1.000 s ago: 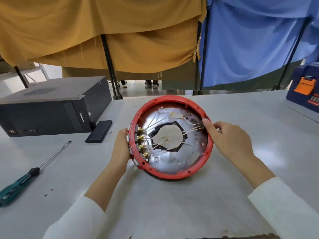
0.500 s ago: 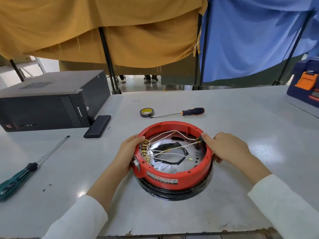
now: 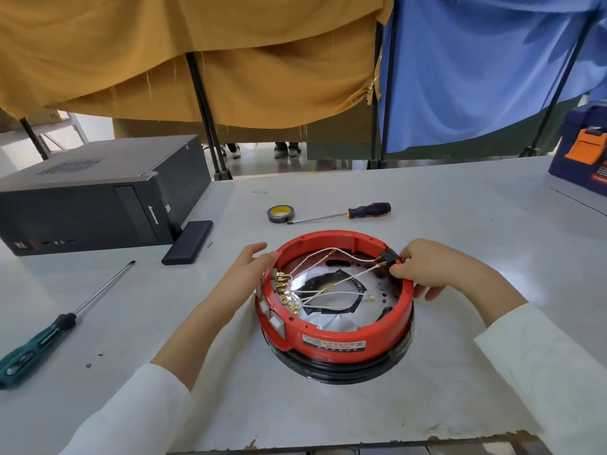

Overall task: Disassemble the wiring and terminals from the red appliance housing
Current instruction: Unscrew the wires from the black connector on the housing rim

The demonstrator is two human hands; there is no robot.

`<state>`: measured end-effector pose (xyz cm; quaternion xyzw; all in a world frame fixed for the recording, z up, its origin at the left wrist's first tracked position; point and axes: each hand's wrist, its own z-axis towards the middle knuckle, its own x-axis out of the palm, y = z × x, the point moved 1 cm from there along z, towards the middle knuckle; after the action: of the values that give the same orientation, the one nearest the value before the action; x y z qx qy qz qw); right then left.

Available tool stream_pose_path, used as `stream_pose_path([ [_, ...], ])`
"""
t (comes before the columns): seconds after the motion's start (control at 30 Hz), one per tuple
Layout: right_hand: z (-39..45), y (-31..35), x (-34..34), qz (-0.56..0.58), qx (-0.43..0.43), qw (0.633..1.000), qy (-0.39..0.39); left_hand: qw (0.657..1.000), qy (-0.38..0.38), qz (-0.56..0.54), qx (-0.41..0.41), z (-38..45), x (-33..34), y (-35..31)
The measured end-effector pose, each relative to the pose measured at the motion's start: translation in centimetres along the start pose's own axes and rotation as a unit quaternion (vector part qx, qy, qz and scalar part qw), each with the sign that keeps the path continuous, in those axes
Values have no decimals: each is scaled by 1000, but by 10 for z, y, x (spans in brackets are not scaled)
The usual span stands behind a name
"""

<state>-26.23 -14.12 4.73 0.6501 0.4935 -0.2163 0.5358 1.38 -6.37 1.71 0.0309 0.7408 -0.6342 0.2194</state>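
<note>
Since the earlier frames, the red appliance housing (image 3: 335, 333) has been lowered from a tilted hold and is now set flat on the white counter (image 3: 460, 224), open side up, on a black base ring. The left hand (image 3: 246, 274) is rested against the housing's left rim, fingers extended, gripping nothing. The right hand (image 3: 437, 270) is curled at the right rim, its grip closed in a pinch on a black connector block (image 3: 389, 257). White wires (image 3: 331, 290) are run from that block across the interior to a row of brass terminals (image 3: 284, 290) on the left wall. Behind the housing lie a tape roll (image 3: 281, 214) and an orange-handled screwdriver (image 3: 341, 214). A green-handled screwdriver (image 3: 42, 336), a black computer case (image 3: 88, 198) and a flat black device (image 3: 188, 242) lie to the left.
</note>
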Motion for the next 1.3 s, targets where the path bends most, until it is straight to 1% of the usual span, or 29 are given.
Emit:
stream_pose_path([
  [0.1, 8, 6, -4, -28, -22, 999, 3, 997, 22, 62, 32, 6, 0, -8],
  [0.17, 12, 13, -5, -42, -49, 998, -2, 990, 37, 118, 69, 10, 5, -17],
  [0.27, 14, 26, -1, -88, -104, 990, -19, 966, 69, 217, 126, 17, 17, -31],
  [0.33, 17, 32, 5, -102, -132, 985, -39, 942, 91, 289, 142, 22, 23, -37],
  [0.37, 19, 33, 8, -98, -145, 983, -49, 936, 93, 307, 143, 25, 24, -38],
  [0.47, 17, 28, 9, -61, -140, 985, -84, 944, 55, 296, 138, 28, 21, -33],
  [0.53, 16, 21, 6, -40, -120, 989, -77, 950, 21, 282, 136, 27, 19, -27],
  [0.6, 13, 15, 6, -24, -104, 992, -65, 952, 3, 276, 133, 26, 18, -24],
  [0.63, 12, 14, 7, -31, -103, 992, -67, 954, -6, 270, 128, 25, 18, -23],
  [0.73, 14, 13, 11, -86, -119, 983, -110, 958, -28, 266, 107, 21, 20, -22],
  [0.87, 18, 13, 15, -84, -112, 979, -147, 962, -27, 257, 89, 13, 19, -17],
  [0.97, 20, 14, 19, -112, -111, 972, -172, 968, -29, 237, 77, 8, 16, -13],
  [1.13, 22, 15, 21, -133, -115, 966, -191, 963, -37, 253, 82, 5, 18, -12],
  [1.2, 23, 15, 21, -139, -119, 964, -195, 962, -26, 257, 87, 7, 19, -15],
  [1.3, 26, 15, 21, -150, -127, 961, -195, 960, 10, 257, 112, 11, 22, -25],
])
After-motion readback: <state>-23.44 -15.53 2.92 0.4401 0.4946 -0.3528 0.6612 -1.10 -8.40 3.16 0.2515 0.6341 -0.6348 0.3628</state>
